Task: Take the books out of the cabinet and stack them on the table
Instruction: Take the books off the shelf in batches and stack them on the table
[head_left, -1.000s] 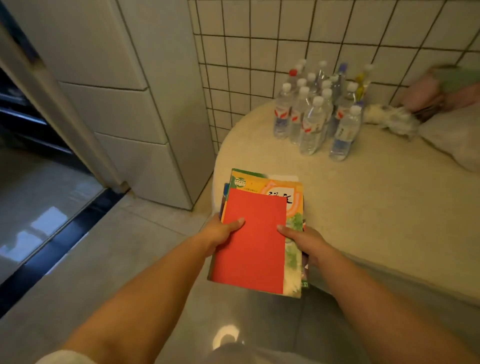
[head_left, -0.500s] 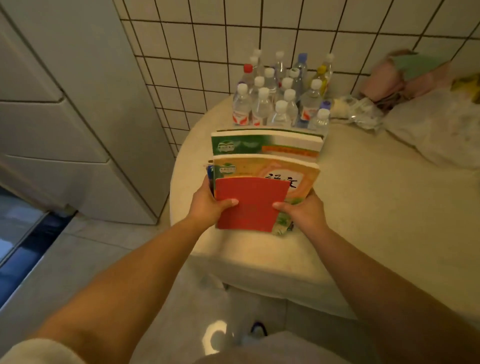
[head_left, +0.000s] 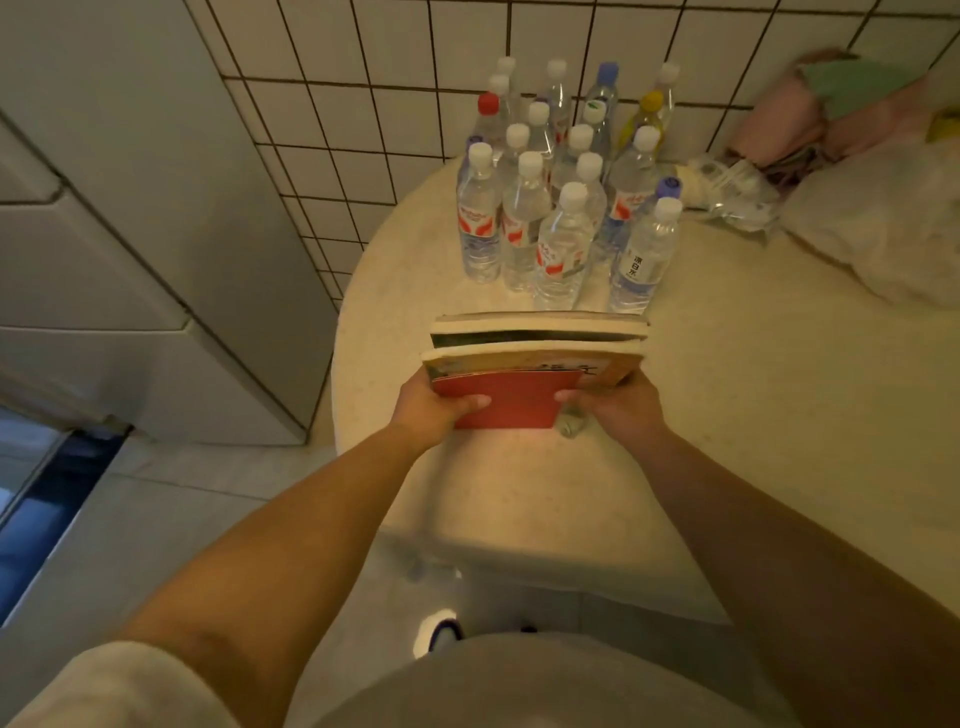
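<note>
A stack of books (head_left: 530, 364) is gripped by the left hand (head_left: 431, 410) and right hand (head_left: 618, 410), lowered onto the counter (head_left: 727, 415); release remains.

Warm, dim indoor light tints the table (head_left: 753, 395) yellowish. A small bright glare spot shines on the floor (head_left: 439, 631) below the table's near edge, and cooler blue daylight shows at the far left. Soft shadow lies beneath the table's near edge. Wide-angle distortion bends the wall tiles (head_left: 332, 135). The pink cloth (head_left: 779, 119) at the far right looks smeared and soft.
</note>
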